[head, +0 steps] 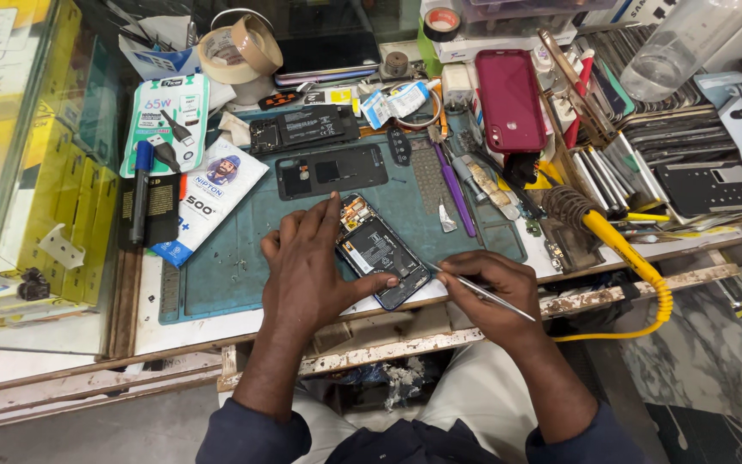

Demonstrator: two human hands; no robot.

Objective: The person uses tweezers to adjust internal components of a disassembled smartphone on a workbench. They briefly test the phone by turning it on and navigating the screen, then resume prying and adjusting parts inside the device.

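Fingers [324, 225] of the left hand [307, 271] spread over the left side of an opened phone [380, 251], the thumb pressed against its lower edge, pinning it rather than closing round it. That phone lies slanted, back cover off, at the front edge of a teal work mat [234, 258], near the front edge of the bench [173, 331]. Closed in a pinch, the right hand [495, 288] holds thin metal tweezers [483, 290] whose tip reaches the phone's lower right corner. Behind the phone on the mat lie a dark back panel [330, 171] and a black inner frame [304, 128]. A red phone case [508, 100] rests toward the back right, tape rolls [238, 50] at the back, and a yellow-handled soldering iron [599, 225] at the right edge.
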